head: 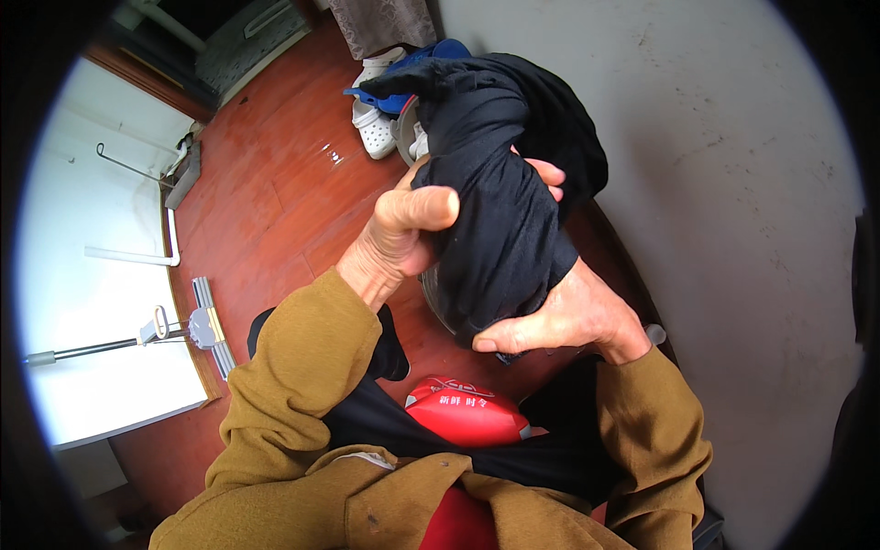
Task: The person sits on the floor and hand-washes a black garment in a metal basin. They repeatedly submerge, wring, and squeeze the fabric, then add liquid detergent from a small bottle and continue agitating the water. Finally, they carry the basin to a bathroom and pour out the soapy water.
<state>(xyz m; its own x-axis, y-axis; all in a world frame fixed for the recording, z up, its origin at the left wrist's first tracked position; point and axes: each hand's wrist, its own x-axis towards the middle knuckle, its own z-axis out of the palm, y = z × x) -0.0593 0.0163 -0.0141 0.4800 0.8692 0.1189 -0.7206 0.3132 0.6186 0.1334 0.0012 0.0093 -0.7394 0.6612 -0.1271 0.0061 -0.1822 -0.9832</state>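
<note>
A bunched black cloth garment (495, 206) fills the upper middle of the head view, between my two hands. My left hand (405, 227) grips its left side, with the thumb on top. The lower right part is in my right hand (564, 316), whose thumb presses on the near end while its wrist is partly covered by a fold. Fingertips show at the far right side of the cloth. Beneath the garment is a round container (405, 127), mostly hidden, with some white cloth (419, 143) inside.
White clogs (373, 130) and blue footwear (395, 89) lie beyond the container. A red bag (467, 412) bearing writing sits between my legs. At left are a sponge mop (206, 328) and a white pipe (130, 256). A grey wall (742, 240) rises at right.
</note>
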